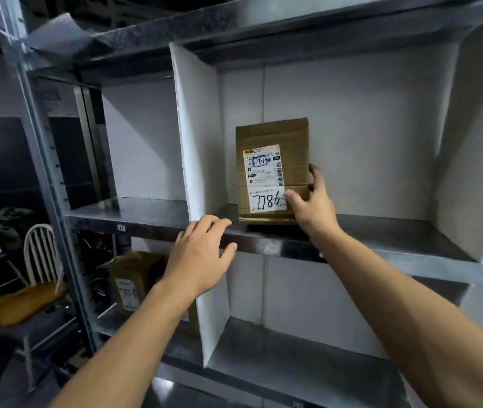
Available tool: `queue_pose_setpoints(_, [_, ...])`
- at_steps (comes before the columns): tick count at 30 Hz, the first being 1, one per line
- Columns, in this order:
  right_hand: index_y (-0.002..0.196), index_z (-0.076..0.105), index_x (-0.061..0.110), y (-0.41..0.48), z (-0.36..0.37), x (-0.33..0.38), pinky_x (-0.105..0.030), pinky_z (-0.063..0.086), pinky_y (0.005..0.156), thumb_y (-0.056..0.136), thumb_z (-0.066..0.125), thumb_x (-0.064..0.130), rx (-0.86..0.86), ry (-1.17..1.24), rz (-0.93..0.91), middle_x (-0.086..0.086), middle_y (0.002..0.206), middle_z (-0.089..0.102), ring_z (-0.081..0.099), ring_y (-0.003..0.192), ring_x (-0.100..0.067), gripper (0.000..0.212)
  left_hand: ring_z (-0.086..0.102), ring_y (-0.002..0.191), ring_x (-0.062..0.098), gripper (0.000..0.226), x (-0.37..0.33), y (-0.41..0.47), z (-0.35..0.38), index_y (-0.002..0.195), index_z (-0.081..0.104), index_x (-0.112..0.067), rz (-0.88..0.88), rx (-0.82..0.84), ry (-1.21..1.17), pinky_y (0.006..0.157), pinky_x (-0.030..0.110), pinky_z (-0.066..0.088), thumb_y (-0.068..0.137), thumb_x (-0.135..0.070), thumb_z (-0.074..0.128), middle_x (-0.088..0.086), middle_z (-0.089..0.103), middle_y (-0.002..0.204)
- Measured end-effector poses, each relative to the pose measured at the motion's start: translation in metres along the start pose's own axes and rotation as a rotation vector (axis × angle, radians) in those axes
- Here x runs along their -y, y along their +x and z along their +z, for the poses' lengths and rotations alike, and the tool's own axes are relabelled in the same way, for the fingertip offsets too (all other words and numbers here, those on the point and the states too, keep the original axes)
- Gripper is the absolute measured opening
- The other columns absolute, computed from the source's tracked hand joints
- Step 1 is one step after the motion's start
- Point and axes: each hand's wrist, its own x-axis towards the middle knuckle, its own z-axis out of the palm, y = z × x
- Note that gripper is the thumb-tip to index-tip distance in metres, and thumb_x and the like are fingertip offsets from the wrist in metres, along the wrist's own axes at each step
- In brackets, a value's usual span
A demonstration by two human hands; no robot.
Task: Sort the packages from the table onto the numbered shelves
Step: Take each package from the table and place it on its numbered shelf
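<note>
A cardboard box (272,134) is stood upright on the shelf (381,231). It is placed toward the left of its compartment, near the white divider (199,136), and set back from the shelf's front edge. It is gripped at its lower right corner by the right hand (312,204): the thumb is pressed on the front face beside the label (263,178), and the other fingers are curled round the right side. The left hand (202,254) is held at the shelf's front edge, by the foot of the divider, with fingers loosely bent and slightly spread. Nothing is held by it, and whether the edge is touched cannot be told.

The box is judged stiff and fairly light, since a one-handed corner grip seems enough to steady it. Its cardboard is creased, so it is best taken by the two side faces. Being tall on a narrow base, it could be tipped easily.

On the label, "7786" is handwritten in black at the bottom. A blue-framed mark resembling "7-1" is seen near the top, beside printed "502" and "94". The finer print cannot be read. A small tag (121,228) marked "H" is fixed to the shelf's front edge.
</note>
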Motion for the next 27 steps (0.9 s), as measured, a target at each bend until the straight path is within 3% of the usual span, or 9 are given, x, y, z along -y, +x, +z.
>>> queue_pose_setpoints(9, [0.146,0.023,0.042,0.029,0.027,-0.021,-0.050,0.050,0.103,0.087,0.075,0.030,0.084,-0.078,0.061,-0.002,0.134,0.058,0.057,0.121,-0.024,0.080,0.041,0.126,0.013,0.045,0.023,0.019,0.020,0.138,0.046,-0.027,-0.001,-0.041,-0.095,0.105,0.037,0.038,0.095,-0.042,0.050,-0.009,0.046,0.135])
queue_pose_setpoints(17, [0.148,0.021,0.038,0.026,0.032,-0.015,-0.047,0.051,0.102,0.087,0.075,0.033,0.045,-0.151,0.076,-0.001,0.134,0.060,0.059,0.119,-0.023,0.081,0.040,0.124,0.010,0.044,0.043,0.028,0.020,0.136,0.049,-0.026,0.068,-0.033,-0.222,0.106,0.035,0.039,0.094,-0.039,0.053,-0.010,0.047,0.133])
queue_pose_setpoints(21, [0.152,0.019,0.036,0.015,0.029,-0.004,-0.049,0.046,0.107,0.090,0.072,0.033,-0.014,-0.199,0.105,-0.006,0.146,0.048,0.049,0.132,-0.028,0.081,0.041,0.124,0.010,0.044,0.052,0.027,0.013,0.136,0.049,-0.026,0.141,-0.018,-0.251,0.105,0.034,0.039,0.094,-0.038,0.054,-0.010,0.048,0.132])
queue_pose_setpoints(27, [0.147,0.043,0.019,-0.039,0.022,-0.001,-0.027,0.034,0.107,0.097,0.061,0.029,-0.173,-0.422,-0.123,-0.009,0.143,0.049,0.047,0.132,-0.023,0.053,0.044,0.122,0.013,0.043,0.065,0.011,0.013,0.134,0.052,-0.023,0.212,-0.010,-0.301,0.102,0.032,0.038,0.093,-0.037,0.056,-0.007,0.051,0.130])
